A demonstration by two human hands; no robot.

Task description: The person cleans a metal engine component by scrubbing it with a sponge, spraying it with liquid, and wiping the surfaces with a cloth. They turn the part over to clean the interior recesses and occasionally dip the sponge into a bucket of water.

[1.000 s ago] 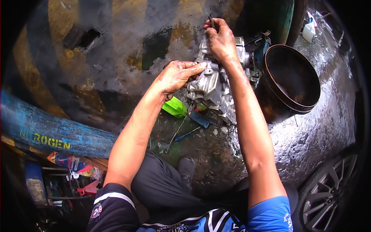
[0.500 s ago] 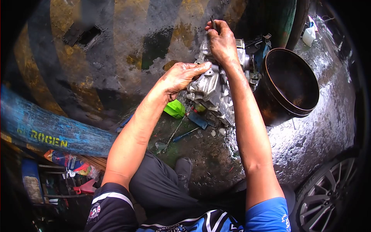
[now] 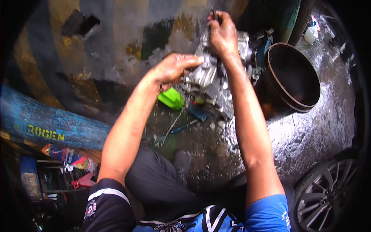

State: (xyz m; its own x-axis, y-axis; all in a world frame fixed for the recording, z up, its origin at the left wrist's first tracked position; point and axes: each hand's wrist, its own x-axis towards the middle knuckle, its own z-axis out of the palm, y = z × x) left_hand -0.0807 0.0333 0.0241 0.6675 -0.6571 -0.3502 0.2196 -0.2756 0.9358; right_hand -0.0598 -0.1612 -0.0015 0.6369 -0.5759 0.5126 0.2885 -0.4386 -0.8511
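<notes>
A silvery ribbed metal casting (image 3: pixel 206 77), like a gearbox or engine housing, stands on the floor in front of me. My left hand (image 3: pixel 172 69) is at its left edge, with the thumb laid over the top and the other fingers curled and partly hidden below. Over the far part of the casting, my right hand (image 3: pixel 224 36) is closed around a thin dark piece (image 3: pixel 213 14) that pokes up past the fingertips; its kind cannot be made out. Both hands look smeared with grease.
A rusty open drum (image 3: pixel 266 104) stands right of the casting. Near my foot lie a bright green object (image 3: pixel 171 98) and a blue-handled screwdriver (image 3: pixel 183 127). A blue cylinder (image 3: pixel 58 123) crosses the left side; a wheel (image 3: pixel 328 193) is at lower right. The floor looks wet.
The view has shifted slightly. My left hand has moved a little left and up along the casting's edge. My right hand has risen slightly, still holding the dark piece.
</notes>
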